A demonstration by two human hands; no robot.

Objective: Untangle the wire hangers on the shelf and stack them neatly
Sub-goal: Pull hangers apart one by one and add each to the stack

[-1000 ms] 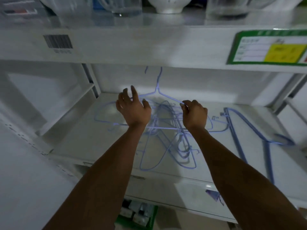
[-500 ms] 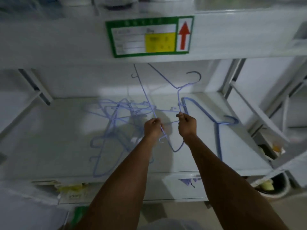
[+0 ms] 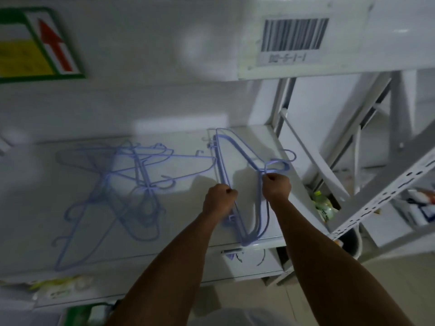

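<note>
Head view: one hanger [image 3: 237, 184] is gripped by left hand [image 3: 219, 201] and right hand [image 3: 276, 187], both fists closed. Snagging on the stack [image 3: 253, 234] beneath is judged likely if it is lowered askew

We note dim light over a white metal shelf rack [image 3: 400, 184]. On its upper beam sits a barcode label [image 3: 294, 35]; left of that label, a green-bordered sign with a red arrow [image 3: 55, 43]. Below and right of the label we see pale floor [image 3: 388, 290] and a bin [image 3: 350, 243].
</note>
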